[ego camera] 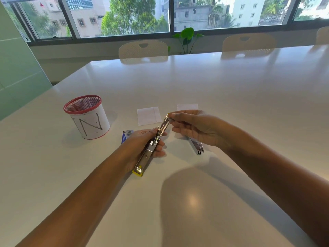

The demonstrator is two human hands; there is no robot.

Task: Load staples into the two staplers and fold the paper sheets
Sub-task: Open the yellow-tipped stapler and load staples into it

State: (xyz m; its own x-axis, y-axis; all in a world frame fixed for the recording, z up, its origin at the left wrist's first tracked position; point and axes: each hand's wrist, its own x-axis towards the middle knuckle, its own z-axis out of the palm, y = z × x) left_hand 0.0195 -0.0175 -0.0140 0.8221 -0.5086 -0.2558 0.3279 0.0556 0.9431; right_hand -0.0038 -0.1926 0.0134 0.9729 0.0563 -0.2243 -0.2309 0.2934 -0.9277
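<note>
My left hand [142, 145] gripping the opened yellow stapler [151, 148] mid-surface, right hand [192, 127] fingers pinching its far tip, second stapler [196, 147] at three o'clock, two paper sheets [148, 115] at twelve.

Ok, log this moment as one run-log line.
left hand: holds open stapler | right hand: pinches its far tip | second stapler: on table | papers: flat | staple box: on table
</note>
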